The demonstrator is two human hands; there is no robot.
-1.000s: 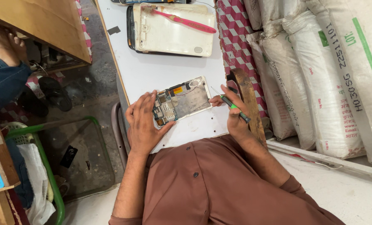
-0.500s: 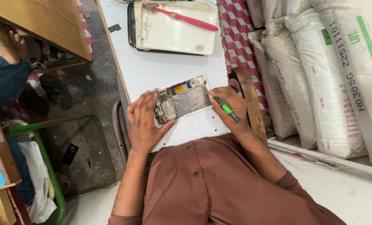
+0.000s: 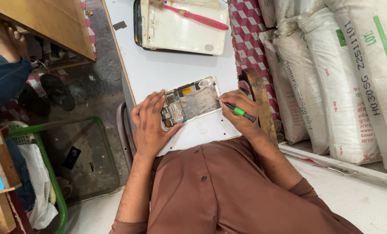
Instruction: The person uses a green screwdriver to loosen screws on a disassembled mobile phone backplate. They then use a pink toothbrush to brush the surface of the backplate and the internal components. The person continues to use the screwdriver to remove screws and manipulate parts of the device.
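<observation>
An opened tablet (image 3: 193, 102) lies on the white table (image 3: 167, 71), its back cover off, with circuit boards and a metal plate showing. My left hand (image 3: 150, 125) rests flat on the tablet's left end and holds it down. My right hand (image 3: 239, 115) grips a small screwdriver (image 3: 238, 110) with a black and green handle. The tip touches the tablet's right edge.
A white tablet back cover (image 3: 182, 30) with a pink toothbrush (image 3: 195, 17) on it lies farther up the table. White sacks (image 3: 332, 73) stand stacked at the right. A wooden piece (image 3: 260, 102) leans beside my right hand. A green metal frame (image 3: 50, 173) and sandals (image 3: 50, 91) are on the floor at the left.
My right hand has turned the screwdriver and brought its tip to the tablet's right edge. My left hand has stayed on the tablet.
</observation>
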